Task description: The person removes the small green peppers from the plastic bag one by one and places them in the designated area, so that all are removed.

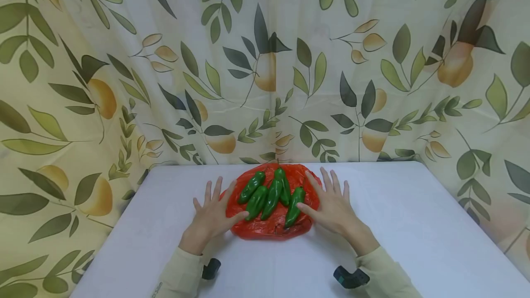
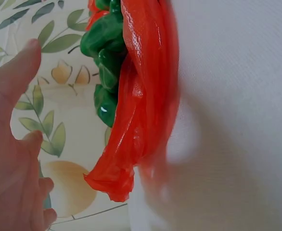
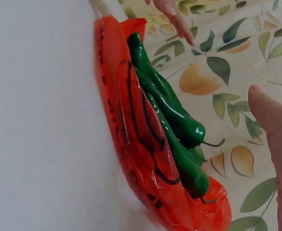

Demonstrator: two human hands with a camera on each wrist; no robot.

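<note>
Pale fabric curtain (image 1: 306, 123), printed with green leaves and orange fruit, hangs behind a white table (image 1: 397, 224) in the head view. On the table, near its far edge and about midway across, lies a crumpled, translucent red plastic bag (image 1: 271, 231) with five glossy, elongated green peppers (image 1: 272, 199) on top of it, grouped close together and pointing in slightly different directions. A bare left hand (image 1: 215, 215) and a bare right hand (image 1: 333, 210) flank the bag, fingers spread and thumbs turned inward, grasping nothing. Both forearms wear light beige sleeves (image 1: 182, 272), with a small black device (image 1: 351, 277) beside the right wrist.

From the left wrist, the bag appears edge-on, its gathered end jutting out past the peppers. The left hand's thumb and fingers are extended and apart from the bag.

From the right wrist, black printed marks (image 3: 143, 118) run along the bag's side, and thin curved stems (image 3: 214, 143) show on the peppers. The right hand's thumb stands clear of them, released; fingertips reach in at the top.
</note>
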